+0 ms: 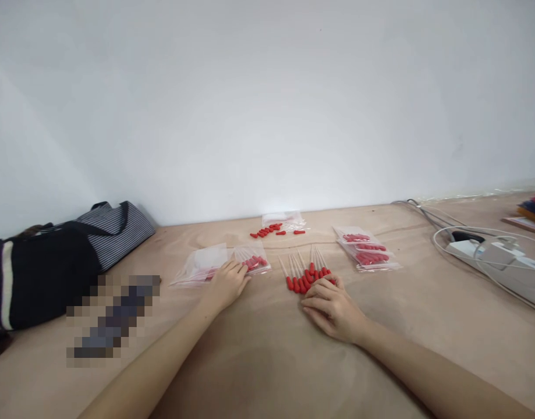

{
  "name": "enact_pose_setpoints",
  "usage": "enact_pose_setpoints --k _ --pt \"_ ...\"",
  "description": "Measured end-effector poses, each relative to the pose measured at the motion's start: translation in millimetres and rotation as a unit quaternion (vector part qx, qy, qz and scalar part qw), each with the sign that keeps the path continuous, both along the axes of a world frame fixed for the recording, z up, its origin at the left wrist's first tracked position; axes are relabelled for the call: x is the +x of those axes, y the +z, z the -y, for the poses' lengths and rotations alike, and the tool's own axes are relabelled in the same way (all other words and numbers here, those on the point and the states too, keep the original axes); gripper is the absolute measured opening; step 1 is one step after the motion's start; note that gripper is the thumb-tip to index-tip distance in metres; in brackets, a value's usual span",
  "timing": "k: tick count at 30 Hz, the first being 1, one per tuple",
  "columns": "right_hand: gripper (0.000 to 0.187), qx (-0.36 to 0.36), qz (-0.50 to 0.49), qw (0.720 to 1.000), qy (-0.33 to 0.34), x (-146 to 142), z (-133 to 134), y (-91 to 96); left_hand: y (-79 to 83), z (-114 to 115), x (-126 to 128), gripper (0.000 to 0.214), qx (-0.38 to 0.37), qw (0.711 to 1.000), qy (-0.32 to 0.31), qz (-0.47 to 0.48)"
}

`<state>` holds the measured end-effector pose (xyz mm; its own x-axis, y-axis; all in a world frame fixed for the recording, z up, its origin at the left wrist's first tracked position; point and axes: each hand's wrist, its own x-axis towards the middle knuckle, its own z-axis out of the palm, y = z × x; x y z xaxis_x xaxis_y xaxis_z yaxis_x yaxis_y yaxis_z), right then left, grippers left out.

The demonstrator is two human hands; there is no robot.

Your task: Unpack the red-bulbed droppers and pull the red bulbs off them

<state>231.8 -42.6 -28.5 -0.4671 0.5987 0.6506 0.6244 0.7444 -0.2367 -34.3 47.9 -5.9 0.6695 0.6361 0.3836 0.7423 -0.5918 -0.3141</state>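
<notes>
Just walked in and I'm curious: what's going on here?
A person has the right hand at a row of red-ended droppers lying side by side. The left hand is at a small clear bag with red-ended pieces inside. To the right lie overlapping bags holding red pieces; loose red pieces lie toward the wall.

A pale wood-grained counter [258,366] spans the lower half of the frame. On it lie a dark, partly striped cloth bag [75,259] at far left and a pixelated dark object [119,320] at lower left. Clear bags [204,261] lie left of centre, red-ended droppers [303,283] near centre, loose red bulbs [262,232] above, filled clear bags [372,258] right of centre, and a white power strip [527,286] with cables [428,221] at right.
</notes>
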Motion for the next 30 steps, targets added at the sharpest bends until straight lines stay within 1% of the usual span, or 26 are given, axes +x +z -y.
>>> enact_pose_setpoints --k 2,5,7,10,12,15,18,21,24,26,30 --pt "0.016 0.007 -0.005 1.000 -0.015 4.5 -2.0 0.2 -1.5 -2.7 2.3 0.025 0.010 0.999 0.007 -0.033" --pt "0.015 0.008 -0.017 1.000 -0.022 6.8 -4.6 -0.6 -2.8 1.4 2.8 0.031 0.021 0.999 -0.005 -0.042" --pt "0.014 0.007 -0.020 1.000 -0.021 6.5 -5.4 -1.5 -4.9 12.2 6.4 0.032 0.043 0.998 -0.033 -0.037" --pt "0.015 0.007 -0.021 1.000 -0.021 5.5 -5.5 -3.0 -8.5 37.2 18.7 0.032 0.075 0.992 -0.097 -0.013" --pt "0.016 0.007 -0.017 1.000 -0.023 4.3 -5.0 -4.0 -9.1 54.8 29.2 0.028 0.068 0.991 -0.119 0.000" --pt "0.015 0.007 -0.010 1.000 -0.021 0.6 -4.0 -5.1 -6.8 74.9 43.2 0.024 0.025 0.992 -0.109 0.053" --pt "0.013 0.009 -0.011 1.000 -0.008 -6.2 -3.4 -6.0 -3.7 84.9 51.4 0.019 -0.047 0.989 -0.079 0.118" --pt "0.014 0.022 -0.014 1.000 -0.002 -13.8 -3.9 -7.1 -1.3 88.0 54.4 0.013 -0.135 0.976 -0.048 0.164" --pt "0.014 0.027 -0.008 1.000 -0.004 -19.0 -5.5 -8.3 1.1 88.0 55.7 0.012 -0.198 0.961 -0.020 0.190" --pt "0.015 0.031 -0.003 1.000 -0.004 -20.5 -6.6 -8.7 3.1 87.3 56.4 0.014 -0.222 0.955 -0.007 0.195" --pt "0.015 0.047 -0.007 0.999 0.001 -22.5 -8.9 -8.5 5.7 85.7 57.9 0.018 -0.242 0.948 0.016 0.207"
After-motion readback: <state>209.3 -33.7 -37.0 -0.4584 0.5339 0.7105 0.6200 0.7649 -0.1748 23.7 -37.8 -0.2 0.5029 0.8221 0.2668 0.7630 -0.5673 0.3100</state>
